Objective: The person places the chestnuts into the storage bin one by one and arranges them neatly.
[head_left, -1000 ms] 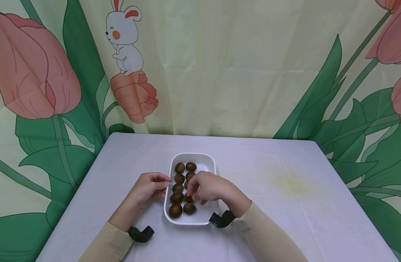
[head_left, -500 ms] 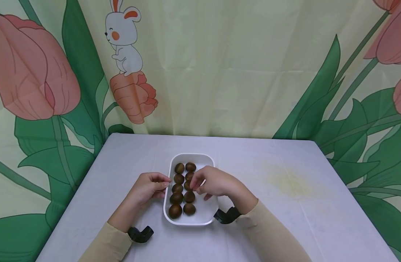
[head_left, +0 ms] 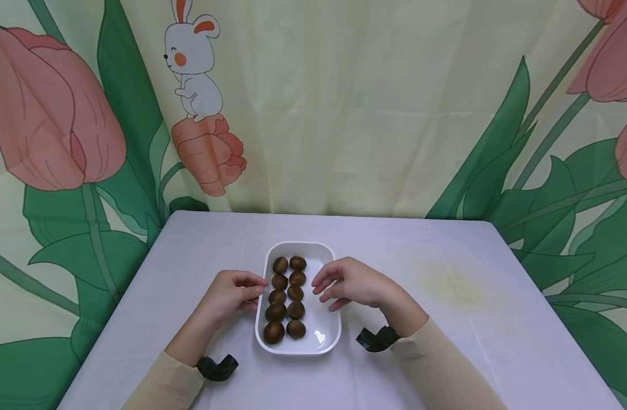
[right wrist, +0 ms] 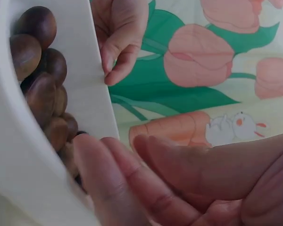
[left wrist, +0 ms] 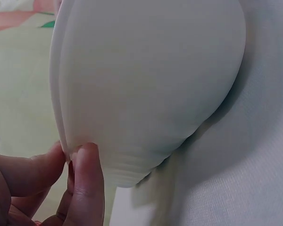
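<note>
In the head view a white tray [head_left: 319, 320] lies on the table, with several brown chestnuts [head_left: 295, 310] set out in two columns along its left and middle. My left hand [head_left: 230, 295] pinches the tray's left rim between thumb and fingers; the left wrist view shows this grip from outside the tray wall [left wrist: 146, 75]. Over the tray's right side hovers my right hand [head_left: 356, 282], its fingers loosely bent and holding nothing. From the right wrist, the fingers [right wrist: 101, 179] appear near the chestnuts [right wrist: 41, 96], apart from them.
A white cloth covers the table [head_left: 426, 319], with a faint yellowish stain [head_left: 449, 285] on the right. Behind the table's far edge hangs a curtain [head_left: 354, 114] printed with tulips and a rabbit. A black wrist mount [head_left: 377, 339] sits by the right sleeve.
My right hand has drawn away from the right column of chestnuts, to the right and slightly upward, its fingers spreading. My left hand keeps its hold on the tray rim.
</note>
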The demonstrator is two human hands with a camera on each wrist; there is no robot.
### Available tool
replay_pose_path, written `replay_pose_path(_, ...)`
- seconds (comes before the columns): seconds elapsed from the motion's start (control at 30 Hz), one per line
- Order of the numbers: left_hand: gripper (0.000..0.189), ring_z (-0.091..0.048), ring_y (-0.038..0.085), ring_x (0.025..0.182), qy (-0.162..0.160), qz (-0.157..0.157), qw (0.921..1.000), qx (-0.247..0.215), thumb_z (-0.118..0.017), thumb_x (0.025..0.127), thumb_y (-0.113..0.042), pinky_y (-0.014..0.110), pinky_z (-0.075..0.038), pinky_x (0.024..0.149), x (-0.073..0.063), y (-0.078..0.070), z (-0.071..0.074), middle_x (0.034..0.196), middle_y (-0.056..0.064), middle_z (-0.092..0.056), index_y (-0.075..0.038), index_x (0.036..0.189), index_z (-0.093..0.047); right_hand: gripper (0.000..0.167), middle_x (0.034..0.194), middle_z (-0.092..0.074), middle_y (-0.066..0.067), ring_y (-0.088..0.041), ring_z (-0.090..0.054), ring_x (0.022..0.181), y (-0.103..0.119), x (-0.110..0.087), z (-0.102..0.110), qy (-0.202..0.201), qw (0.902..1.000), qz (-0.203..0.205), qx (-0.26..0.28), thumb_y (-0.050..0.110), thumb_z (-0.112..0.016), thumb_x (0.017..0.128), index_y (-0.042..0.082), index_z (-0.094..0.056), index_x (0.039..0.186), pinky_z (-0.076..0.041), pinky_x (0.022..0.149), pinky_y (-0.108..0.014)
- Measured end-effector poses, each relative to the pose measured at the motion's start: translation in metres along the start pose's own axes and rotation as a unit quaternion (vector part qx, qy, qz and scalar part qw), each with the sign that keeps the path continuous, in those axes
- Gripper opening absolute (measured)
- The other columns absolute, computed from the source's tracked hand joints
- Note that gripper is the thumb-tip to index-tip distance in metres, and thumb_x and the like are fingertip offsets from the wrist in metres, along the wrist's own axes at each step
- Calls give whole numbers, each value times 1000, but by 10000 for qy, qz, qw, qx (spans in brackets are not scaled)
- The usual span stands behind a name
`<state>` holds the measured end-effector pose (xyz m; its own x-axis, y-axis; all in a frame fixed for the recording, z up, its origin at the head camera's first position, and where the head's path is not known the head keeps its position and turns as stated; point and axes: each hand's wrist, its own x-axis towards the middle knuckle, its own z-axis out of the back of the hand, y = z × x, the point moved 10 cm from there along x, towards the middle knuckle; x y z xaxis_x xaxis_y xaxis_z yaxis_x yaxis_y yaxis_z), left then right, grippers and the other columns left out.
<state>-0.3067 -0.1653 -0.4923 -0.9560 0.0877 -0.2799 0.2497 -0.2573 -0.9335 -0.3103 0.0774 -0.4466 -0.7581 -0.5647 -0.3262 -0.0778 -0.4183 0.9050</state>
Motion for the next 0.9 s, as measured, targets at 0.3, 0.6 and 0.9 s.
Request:
replay_pose_path(0.3, 28, -77, 19, 79, -15, -26, 10000, -74, -70, 101, -5, 37, -69, 75, -6, -5, 9, 106, 17, -78, 2, 128, -76, 32, 129, -70, -33, -31, -77, 107, -12, -26, 30, -319, 9985, 103, 422, -4, -64, 99, -9, -66, 131, -68, 85, -44)
replay_pose_path(0.6, 42, -80, 26, 90, -595, 65, 9967, 552, -59, 112, -34, 34, -68, 76, -17, -9, 28, 123, 21, -76, -5, 140, -69, 35, 137, -66, -31, -38, -73, 119, -25, -58, 53, -782, 9962, 52, 377, 3, -66, 103, -4, -64, 137, -68, 88, -45)
replay_pose_path(0.9, 60, -78, 30, 102, -1312, -383, 9664, 2178, -39, 114, -54, 45, -66, 91, -37, -28, 37, 133, 17, -75, -11, 149, -63, 52, 158, -54, -25, -46, -60, 140, -39, -88, 74, -1887, 9802, -323, -498, 11, -65, 106, 5, -51, 156, -67, 92, -42)
